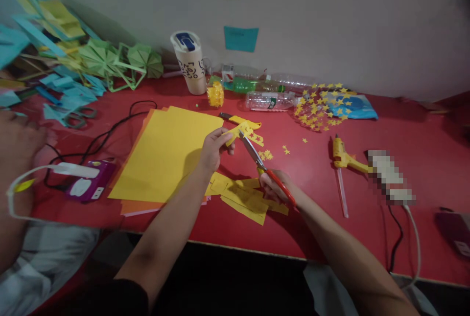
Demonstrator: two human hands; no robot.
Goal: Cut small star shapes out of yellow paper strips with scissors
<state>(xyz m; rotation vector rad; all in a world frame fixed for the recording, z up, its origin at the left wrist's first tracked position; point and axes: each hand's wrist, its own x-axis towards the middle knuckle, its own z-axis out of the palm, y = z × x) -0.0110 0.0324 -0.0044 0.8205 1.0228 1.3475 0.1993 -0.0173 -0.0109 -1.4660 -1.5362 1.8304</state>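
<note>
My left hand (215, 149) pinches a small piece of yellow paper (235, 135) above the red table. My right hand (273, 186) is closed round the red handles of the scissors (251, 149), whose blade tips touch or nearly touch that piece. A yellow strip with star shapes (256, 137) lies just behind the blades. Small cut stars (266, 155) are scattered beside the scissors. Yellow paper pieces (244, 198) lie under and in front of my right hand. A stack of sheets, yellow on top (165, 154), is at the left of my left hand.
Behind are a tumbler (191, 64), plastic bottles (270, 101) and a cluster of yellow stars (321, 108). A glue gun (341, 154) lies right. Left are a purple power strip (90, 181), cables, folded paper (106, 59) and another person's arm (16, 159). A cutter (240, 120) lies behind my hands.
</note>
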